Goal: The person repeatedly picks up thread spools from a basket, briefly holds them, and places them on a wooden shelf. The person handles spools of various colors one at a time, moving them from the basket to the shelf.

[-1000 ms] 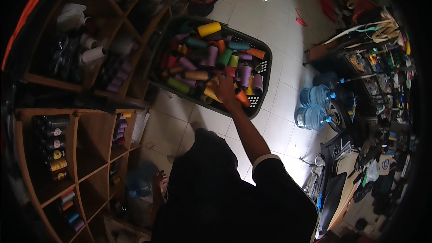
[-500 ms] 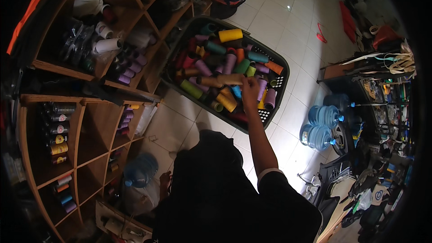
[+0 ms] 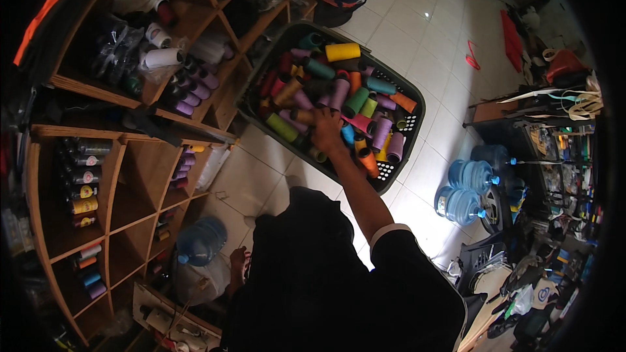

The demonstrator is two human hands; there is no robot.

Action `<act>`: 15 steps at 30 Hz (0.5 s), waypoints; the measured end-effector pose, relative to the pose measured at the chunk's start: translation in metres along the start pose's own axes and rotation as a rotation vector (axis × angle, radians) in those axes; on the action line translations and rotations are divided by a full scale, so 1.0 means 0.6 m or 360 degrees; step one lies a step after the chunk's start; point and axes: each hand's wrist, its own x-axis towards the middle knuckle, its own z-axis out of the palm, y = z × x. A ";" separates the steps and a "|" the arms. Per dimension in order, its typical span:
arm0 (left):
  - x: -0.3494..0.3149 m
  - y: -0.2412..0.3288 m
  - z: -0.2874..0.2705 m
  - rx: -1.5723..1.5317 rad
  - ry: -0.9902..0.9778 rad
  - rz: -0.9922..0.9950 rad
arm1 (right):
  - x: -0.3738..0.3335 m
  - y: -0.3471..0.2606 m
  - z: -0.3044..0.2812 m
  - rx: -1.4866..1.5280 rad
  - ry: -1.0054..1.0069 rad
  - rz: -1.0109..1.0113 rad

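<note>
My right hand (image 3: pixel 326 132) reaches down into a dark plastic basket (image 3: pixel 412 140) heaped with thread spools in many colours. Its fingers are closed around the end of a brown thread spool (image 3: pixel 302 116), and the hand hides part of that spool. Beside the hand lie a pink spool (image 3: pixel 358 122), a green spool (image 3: pixel 356 101) and a purple spool (image 3: pixel 339 94). An orange spool (image 3: pixel 368 163) rests near the basket's front side. My left hand (image 3: pixel 240 261) hangs low at my left side, its fingers loosely bent and apart, with nothing visible in them.
On the left stands a wooden shelf (image 3: pixel 116 189) with thread spools in several compartments. A large blue water bottle (image 3: pixel 202 240) is on the floor by it. More water bottles (image 3: pixel 464 203) stand at the right, near cluttered racks. A dark bag (image 3: pixel 340 1) sits beyond the basket.
My right hand has moved left and lower into the basket. The brown spool it held across the pile no longer shows there; pink and orange spools now show. My left hand stays low.
</note>
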 end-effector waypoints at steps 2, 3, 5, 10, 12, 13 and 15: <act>0.002 -0.019 0.000 0.0071 0.0006 0.0016 | 0.008 -0.012 -0.016 -0.0137 -0.0083 0.0018; 0.008 -0.028 -0.001 0.0145 0.0003 0.0051 | 0.008 -0.014 -0.022 -0.0073 -0.0036 0.0046; 0.024 -0.052 -0.005 0.0313 0.0001 0.0135 | 0.007 -0.014 -0.029 0.0055 0.0047 0.0100; 0.062 -0.059 -0.019 0.1108 0.0108 0.0698 | 0.006 -0.040 -0.054 0.0869 0.0139 -0.0016; 0.071 0.001 -0.022 0.1165 0.0244 0.0962 | -0.016 -0.086 -0.106 0.1070 0.0179 -0.0004; 0.057 0.052 -0.017 0.0993 0.0312 0.1037 | -0.027 -0.110 -0.125 0.1146 0.0200 -0.0060; -0.074 0.255 0.008 0.0321 0.0316 0.1137 | -0.049 -0.160 -0.162 0.1245 0.0147 -0.0173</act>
